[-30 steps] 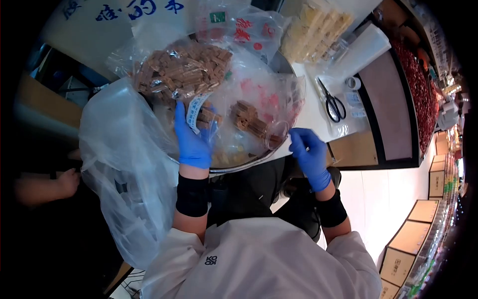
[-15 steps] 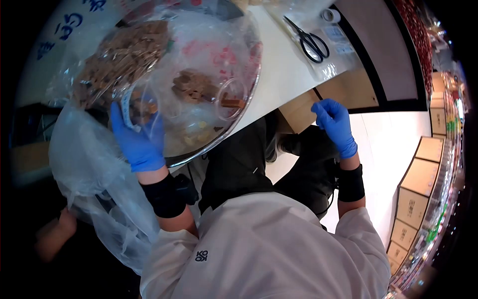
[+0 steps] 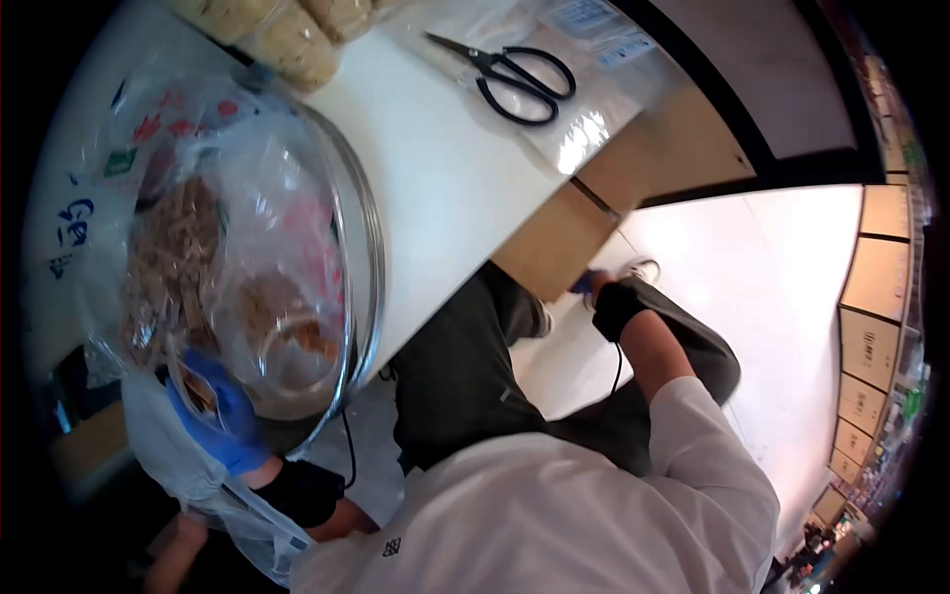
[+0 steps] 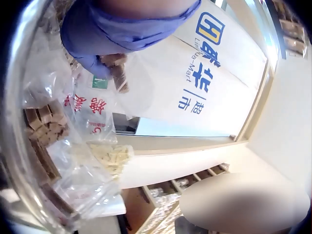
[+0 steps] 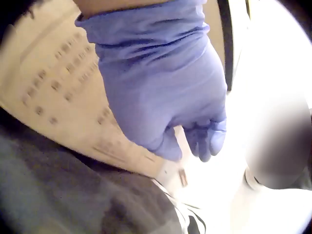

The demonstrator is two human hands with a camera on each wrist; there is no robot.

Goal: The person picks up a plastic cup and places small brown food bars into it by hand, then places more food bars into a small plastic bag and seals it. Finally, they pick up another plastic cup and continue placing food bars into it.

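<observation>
In the head view my gloved left hand [image 3: 223, 416] is at the lower left rim of a round metal tray [image 3: 371, 287], its fingers curled round clear plastic with brown pieces. The left wrist view shows brown sticks [image 4: 119, 78] by the fingers of that hand [image 4: 112, 34]. A heap of brown sticks [image 3: 178, 252] lies under clear plastic in the tray, with more sticks beside it. My right hand [image 3: 586, 283] hangs low beside the legs; in the right wrist view it [image 5: 165, 83] is empty, fingers loosely bent, above a small brown piece [image 5: 183, 177] on the floor.
Black-handled scissors [image 3: 510, 79] lie on clear packets [image 3: 584, 119] on the white table [image 3: 445, 188]. Bags of pale food [image 3: 272, 45] stand at its far side. Brown cardboard [image 3: 559, 243] is beside the table edge. Another person's arm [image 3: 178, 549] shows at lower left.
The view has swung right, so tray and left hand appear farther left. My right hand has moved from the tray's right edge down beside the legs. The left hand keeps its grip.
</observation>
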